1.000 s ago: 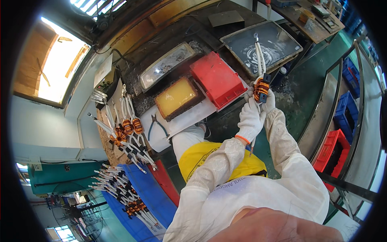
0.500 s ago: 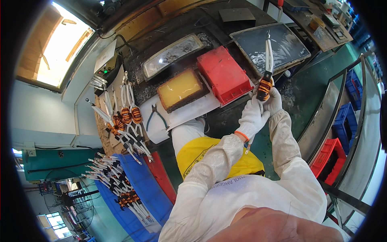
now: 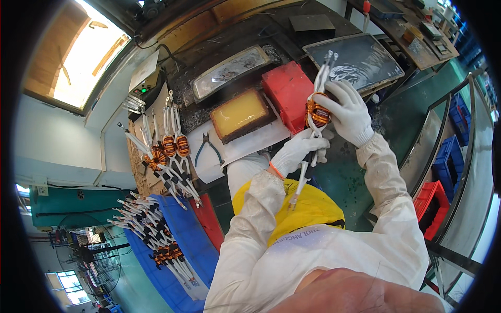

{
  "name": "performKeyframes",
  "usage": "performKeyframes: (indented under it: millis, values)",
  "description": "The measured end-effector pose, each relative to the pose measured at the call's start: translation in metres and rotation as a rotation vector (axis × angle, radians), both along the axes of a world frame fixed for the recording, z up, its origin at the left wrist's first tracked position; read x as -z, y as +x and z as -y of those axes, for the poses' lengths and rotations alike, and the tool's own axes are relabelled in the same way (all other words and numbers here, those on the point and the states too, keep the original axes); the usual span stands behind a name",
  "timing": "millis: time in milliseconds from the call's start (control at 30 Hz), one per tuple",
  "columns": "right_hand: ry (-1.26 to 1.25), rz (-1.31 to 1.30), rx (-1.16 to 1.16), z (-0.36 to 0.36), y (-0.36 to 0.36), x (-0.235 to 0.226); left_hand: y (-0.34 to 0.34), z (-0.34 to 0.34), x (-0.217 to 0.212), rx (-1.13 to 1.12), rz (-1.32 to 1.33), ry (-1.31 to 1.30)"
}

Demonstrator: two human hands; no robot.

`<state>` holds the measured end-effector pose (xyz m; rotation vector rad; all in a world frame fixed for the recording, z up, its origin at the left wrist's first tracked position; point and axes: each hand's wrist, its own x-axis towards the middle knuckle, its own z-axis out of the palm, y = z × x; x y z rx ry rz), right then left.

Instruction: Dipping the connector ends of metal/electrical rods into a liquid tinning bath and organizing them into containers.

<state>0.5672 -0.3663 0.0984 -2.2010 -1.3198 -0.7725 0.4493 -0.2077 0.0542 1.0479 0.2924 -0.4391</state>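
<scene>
In front of my body is a toroidal coil (image 3: 317, 116) wound with copper-coloured wire, its white-sleeved leads running up and down. My left hand (image 3: 298, 150), white-gloved with an orange cuff, is closed round the lower leads just under the coil. From the right side, my right hand (image 3: 348, 112), also gloved, grips the coil and the base of its upper leads between thumb and fingers. Ring terminals (image 3: 332, 55) tip those upper leads. Further lead ends hang below my left hand, over the yellow cloth (image 3: 313, 203) at my lap.
On the bench stand a yellow-filled block tray (image 3: 239, 116), a red bin (image 3: 286, 91), a long metal trough (image 3: 229, 72) and a dark shallow pan (image 3: 360, 62). Pliers (image 3: 207, 148) lie on white paper. Similar coils (image 3: 169, 146) sit at left; a blue crate (image 3: 190, 237) holds several more.
The coil has moved left and closer, turning its face toward me. My right hand has shifted from beneath the coil to its right side and upper leads; my left has moved lower left.
</scene>
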Motion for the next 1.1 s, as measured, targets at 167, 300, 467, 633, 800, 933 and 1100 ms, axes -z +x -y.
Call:
performKeyframes:
  millis: [167, 300, 467, 633, 800, 933, 1100]
  values:
    - [-0.283, -0.046, -0.35, -0.023, 0.019, -0.015, -0.014, -0.026, -0.003, 0.056, 0.013, -0.148]
    - [-0.426, -0.08, -0.468, -0.041, 0.037, -0.019, -0.011, -0.048, -0.013, 0.099, 0.02, -0.052]
    - [-0.475, -0.097, -0.443, -0.064, 0.059, -0.007, 0.011, -0.084, -0.017, 0.142, 0.119, 0.186]
    - [-0.393, -0.168, -0.306, -0.083, 0.073, 0.012, 0.019, -0.138, -0.027, 0.105, 0.241, 0.661]
    - [-0.315, -0.167, -0.174, -0.095, 0.071, 0.025, -0.003, -0.165, -0.013, -0.342, 0.494, 1.452]
    - [-0.206, -0.222, -0.094, -0.101, 0.069, 0.038, -0.038, -0.126, -0.011, -0.724, 0.643, 1.206]
    - [-0.177, -0.314, -0.147, -0.102, 0.06, 0.022, -0.065, -0.08, 0.018, -0.324, 0.384, 0.841]
